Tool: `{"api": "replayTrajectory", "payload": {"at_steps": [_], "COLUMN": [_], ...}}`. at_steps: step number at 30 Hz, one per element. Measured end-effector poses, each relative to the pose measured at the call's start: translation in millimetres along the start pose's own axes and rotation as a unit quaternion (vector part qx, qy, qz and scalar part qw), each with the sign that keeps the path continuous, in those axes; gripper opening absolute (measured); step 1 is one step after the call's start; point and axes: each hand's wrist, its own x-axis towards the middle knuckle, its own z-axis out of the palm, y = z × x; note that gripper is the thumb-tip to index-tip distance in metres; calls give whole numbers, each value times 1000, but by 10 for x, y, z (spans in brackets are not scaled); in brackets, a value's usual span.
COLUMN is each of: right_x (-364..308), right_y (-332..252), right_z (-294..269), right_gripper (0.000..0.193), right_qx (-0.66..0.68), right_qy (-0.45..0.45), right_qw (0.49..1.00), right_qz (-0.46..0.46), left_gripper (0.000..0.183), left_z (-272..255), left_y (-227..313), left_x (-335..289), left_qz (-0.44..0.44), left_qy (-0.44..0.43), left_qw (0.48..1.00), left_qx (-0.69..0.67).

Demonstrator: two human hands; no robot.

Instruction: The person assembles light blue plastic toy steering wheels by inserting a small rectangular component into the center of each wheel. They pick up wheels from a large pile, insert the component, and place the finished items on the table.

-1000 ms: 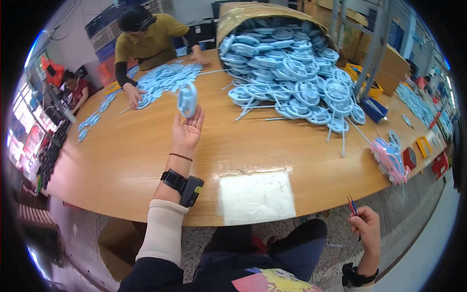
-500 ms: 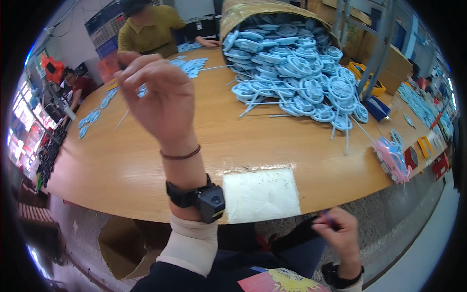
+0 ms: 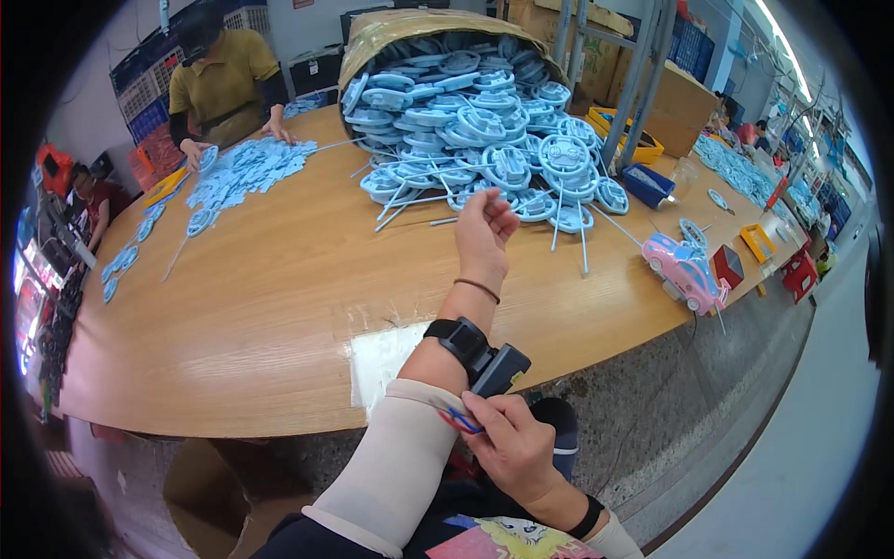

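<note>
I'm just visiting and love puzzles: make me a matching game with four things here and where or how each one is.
Things:
1. Left hand
2. Toy car
3. White sheet
4. Right hand

Where or how:
A. Flat, partly hidden
B. In front of the blue heap
C. Pinching a red-and-blue item
D. Pink

Pairs: 1-B; 2-D; 3-A; 4-C

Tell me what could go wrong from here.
The blue plastic pieces spill from the sack, so a nudge from the left hand, in front of them, might start a slide. The red-and-blue item in the right hand overlaps the left sleeve in view and could snag it. The pink toy car sits near the edge of the table and might be knocked off.
</note>
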Motion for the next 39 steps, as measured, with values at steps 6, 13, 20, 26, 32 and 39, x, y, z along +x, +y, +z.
{"api": "replayTrajectory", "payload": {"at_steps": [6,13,20,26,32,39], "right_x": [5,-136,74,302,330,699], "right_y": [16,210,343,172,192,28], "right_z": [11,-125,-376,-461,-260,-352], "right_gripper": [26,8,14,14,17,34], "right_qx": [102,495,314,214,480,575], "right_qy": [4,-68,-198,-227,-241,-269], "right_qw": [994,811,913,933,791,643], "right_qz": [44,305,171,178,294,429], "left_gripper": [17,19,21,17,11,7], "left_z": [-20,127,423,2,-107,-180], "left_y": [-64,159,161,-153,-513,-819], "left_x": [-64,-110,-344,-442,-660,-1049], "left_qz": [39,-59,-66,261,291,354], "left_qy": [-68,-61,-147,-217,-292,-354], "left_qw": [965,990,970,604,465,289], "left_qx": [249,111,185,721,783,816]}}
